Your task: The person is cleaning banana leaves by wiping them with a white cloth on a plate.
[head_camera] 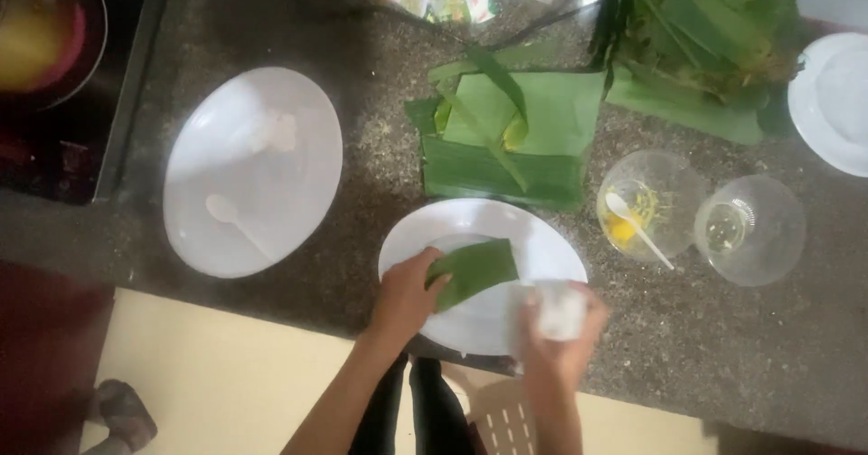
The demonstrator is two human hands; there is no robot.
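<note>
While the left hand (405, 294) pins a folded green leaf piece (472, 272) on the white plate (542, 238), that plate overhangs the counter's (380, 147) near edge, with bare stone open to its left. Closed around a blurred white lump (561, 312), the right hand (565, 333) hides the plate's rim

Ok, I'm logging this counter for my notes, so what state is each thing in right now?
Left hand: pressing a leaf piece.
Right hand: closed on a white lump.
Leaf piece: folded, lying on the middle plate.
Leaf stack: flat, cut.
Big plate: holds a white spoon.
Left bowl: yellow bits and a spoon inside.
Right bowl: looks nearly empty.
</note>
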